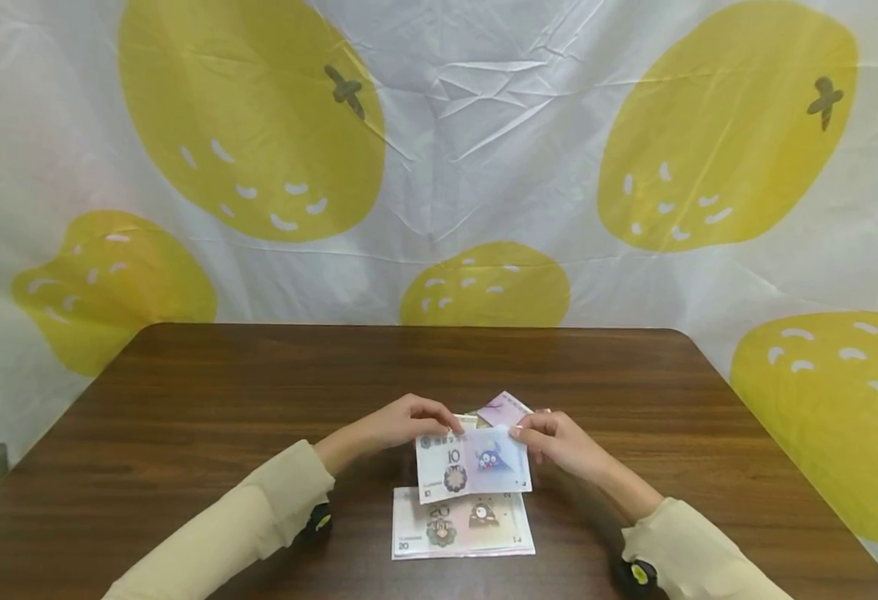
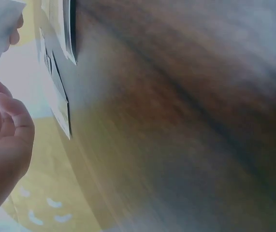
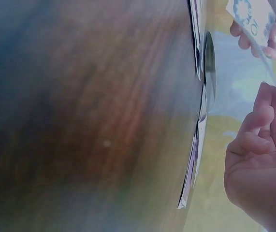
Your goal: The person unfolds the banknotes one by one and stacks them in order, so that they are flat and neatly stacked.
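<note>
Both hands hold a paper banknote marked 10 point(image 1: 472, 468), with a blue cartoon figure on it, raised above the table. My left hand point(image 1: 407, 421) pinches its upper left edge, and my right hand point(image 1: 564, 447) pinches its upper right corner. In the right wrist view, the note point(image 3: 252, 21) slants between the fingers of both hands. Below it on the table lies a neat stack of notes with a 20 note point(image 1: 459, 533) on top, partly covered by the raised note. Behind the hands, a purple-pink note point(image 1: 504, 408) overlaps other notes, mostly hidden.
The dark brown wooden table point(image 1: 258, 375) extends on all sides of the notes. A white cloth point(image 1: 484, 167) printed with yellow fruit hangs behind its far edge. In the right wrist view, loose notes point(image 3: 192, 164) lie at uneven angles on the tabletop.
</note>
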Action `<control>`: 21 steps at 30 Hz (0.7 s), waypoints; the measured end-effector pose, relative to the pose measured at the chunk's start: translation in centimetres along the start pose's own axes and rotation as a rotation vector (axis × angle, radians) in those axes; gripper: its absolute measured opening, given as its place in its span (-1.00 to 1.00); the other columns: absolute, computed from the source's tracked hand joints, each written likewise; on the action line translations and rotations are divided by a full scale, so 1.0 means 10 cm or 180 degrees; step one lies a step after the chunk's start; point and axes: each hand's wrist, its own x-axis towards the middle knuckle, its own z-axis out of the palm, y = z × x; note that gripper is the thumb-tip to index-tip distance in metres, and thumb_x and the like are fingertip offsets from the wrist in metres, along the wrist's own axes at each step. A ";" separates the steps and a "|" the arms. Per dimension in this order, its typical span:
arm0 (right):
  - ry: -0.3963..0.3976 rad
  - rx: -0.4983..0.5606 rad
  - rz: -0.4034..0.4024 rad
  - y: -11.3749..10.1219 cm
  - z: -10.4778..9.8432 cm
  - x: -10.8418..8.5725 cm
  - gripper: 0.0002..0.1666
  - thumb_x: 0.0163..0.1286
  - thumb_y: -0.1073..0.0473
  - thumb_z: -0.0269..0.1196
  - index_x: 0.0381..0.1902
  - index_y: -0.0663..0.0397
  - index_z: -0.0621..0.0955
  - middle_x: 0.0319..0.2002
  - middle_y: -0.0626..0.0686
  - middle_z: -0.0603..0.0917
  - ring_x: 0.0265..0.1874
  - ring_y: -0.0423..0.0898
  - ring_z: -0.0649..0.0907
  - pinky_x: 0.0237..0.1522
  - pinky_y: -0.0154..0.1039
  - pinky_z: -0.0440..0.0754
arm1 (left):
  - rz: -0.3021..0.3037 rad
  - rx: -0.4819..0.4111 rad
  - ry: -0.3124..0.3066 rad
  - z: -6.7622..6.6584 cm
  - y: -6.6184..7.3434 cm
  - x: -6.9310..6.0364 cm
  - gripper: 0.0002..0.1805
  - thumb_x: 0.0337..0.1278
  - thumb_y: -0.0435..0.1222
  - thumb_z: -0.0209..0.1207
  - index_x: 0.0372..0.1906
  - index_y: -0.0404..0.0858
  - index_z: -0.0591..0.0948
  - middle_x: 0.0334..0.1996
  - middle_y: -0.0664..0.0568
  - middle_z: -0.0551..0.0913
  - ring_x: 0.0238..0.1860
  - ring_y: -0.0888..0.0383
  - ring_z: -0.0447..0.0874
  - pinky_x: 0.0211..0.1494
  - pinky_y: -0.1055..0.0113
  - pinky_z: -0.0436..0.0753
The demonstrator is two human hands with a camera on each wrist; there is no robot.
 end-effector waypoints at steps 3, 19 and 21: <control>-0.0022 0.0060 0.0091 0.07 0.00 -0.01 -0.79 0.29 0.25 0.06 -0.47 0.28 0.53 -0.72 -0.05 0.38 -0.67 -0.22 0.35 -0.65 -0.39 0.25 | 0.0048 0.0021 -0.0045 -0.01 -0.02 -0.04 -0.80 0.07 -0.43 0.04 -0.22 -0.37 0.60 -0.20 -0.03 0.58 -0.27 0.22 0.43 -0.26 0.39 0.41; -0.0159 0.0358 0.0291 0.06 0.05 -0.12 -0.78 0.23 0.23 0.14 -0.31 0.36 0.51 -0.69 -0.02 0.42 -0.72 -0.25 0.36 -0.69 -0.42 0.26 | 0.0119 0.0081 -0.0185 -0.03 -0.03 -0.28 -0.81 -0.01 -0.46 0.14 -0.21 -0.36 0.58 -0.45 0.04 0.55 -0.45 0.24 0.43 -0.55 0.33 0.44; -0.0213 0.0405 0.0258 0.06 0.05 -0.13 -0.76 0.21 0.25 0.15 -0.24 0.36 0.51 -0.67 -0.02 0.44 -0.71 -0.25 0.38 -0.68 -0.42 0.29 | 0.0099 0.0041 -0.0189 -0.02 -0.03 -0.29 -0.81 -0.01 -0.46 0.14 -0.21 -0.37 0.56 -0.47 0.05 0.55 -0.48 0.24 0.43 -0.55 0.35 0.43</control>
